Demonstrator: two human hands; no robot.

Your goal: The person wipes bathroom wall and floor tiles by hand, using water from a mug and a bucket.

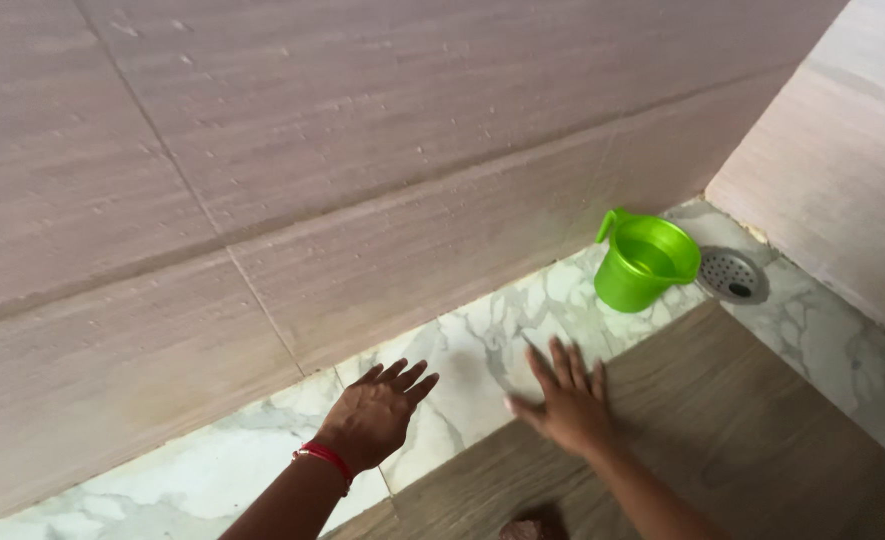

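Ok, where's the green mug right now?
In the head view the green mug stands upright on the marble floor strip at the upper right, against the tiled wall, just left of the round floor drain.

Two hands, one green mug (645, 261), one floor drain (730, 274)

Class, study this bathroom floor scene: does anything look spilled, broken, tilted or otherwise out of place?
Nothing stands out. The green mug stands upright on the marble strip beside the round floor drain. The left hand and right hand lie flat, fingers spread, on the floor. No spill or crack shows.
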